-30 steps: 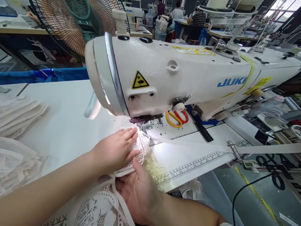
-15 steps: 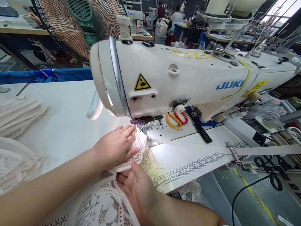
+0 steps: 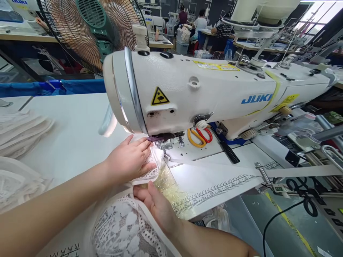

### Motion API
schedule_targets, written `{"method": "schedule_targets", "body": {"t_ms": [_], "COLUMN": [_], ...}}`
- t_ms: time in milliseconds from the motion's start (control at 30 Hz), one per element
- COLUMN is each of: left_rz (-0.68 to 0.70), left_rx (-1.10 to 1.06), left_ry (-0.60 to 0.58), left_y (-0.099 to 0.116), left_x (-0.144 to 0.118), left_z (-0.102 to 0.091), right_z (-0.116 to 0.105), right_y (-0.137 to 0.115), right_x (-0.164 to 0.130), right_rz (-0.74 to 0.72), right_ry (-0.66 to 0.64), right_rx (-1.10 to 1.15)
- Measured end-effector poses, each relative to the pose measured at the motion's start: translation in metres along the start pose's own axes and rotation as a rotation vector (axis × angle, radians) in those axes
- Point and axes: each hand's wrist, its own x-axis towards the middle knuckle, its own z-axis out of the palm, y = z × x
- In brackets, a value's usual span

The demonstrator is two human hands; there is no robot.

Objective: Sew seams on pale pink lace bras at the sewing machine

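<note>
A white lace bra (image 3: 125, 228) lies in front of me, one cup near the bottom edge and the other end leading under the sewing machine's needle area (image 3: 158, 141). My left hand (image 3: 131, 157) rests flat on the lace beside the presser foot, fingers stretched out and apart. Lower down, my right hand (image 3: 158, 205) has its fingers curled at the bra's edge between the two cups, thumb up. A pale tape (image 3: 222, 164) runs from the metal guide at right to the needle area. The needle itself is hidden.
The white JUKI sewing machine (image 3: 187, 92) spans the view. Scissors (image 3: 197, 138) and a black-handled tool (image 3: 229, 151) lie on its bed. Stacked white pieces (image 3: 24, 132) sit at left. A fan (image 3: 93, 32) stands behind; people work farther back.
The lower cup has swung right and shows more of its lace. My right hand's fingers have drawn in at the edge; my left hand has shifted slightly left. The view has tilted a little.
</note>
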Motion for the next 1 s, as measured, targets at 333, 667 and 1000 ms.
{"method": "schedule_targets", "body": {"t_ms": [333, 667, 1000], "left_rz": [0.297, 0.299, 0.187], "left_rx": [-0.18, -0.202, -0.373], "left_ry": [0.239, 0.223, 0.429], "left_y": [0.034, 0.036, 0.048], "left_x": [-0.036, -0.063, -0.056], "left_z": [0.02, 0.014, 0.025], "right_z": [0.0, -0.003, -0.041], "right_y": [-0.089, -0.143, -0.117], "right_x": [-0.087, -0.014, -0.028], "right_rz": [-0.183, -0.409, -0.661], "right_ry": [-0.125, -0.239, -0.109], "right_rx": [-1.417, -2.5, -2.523]}}
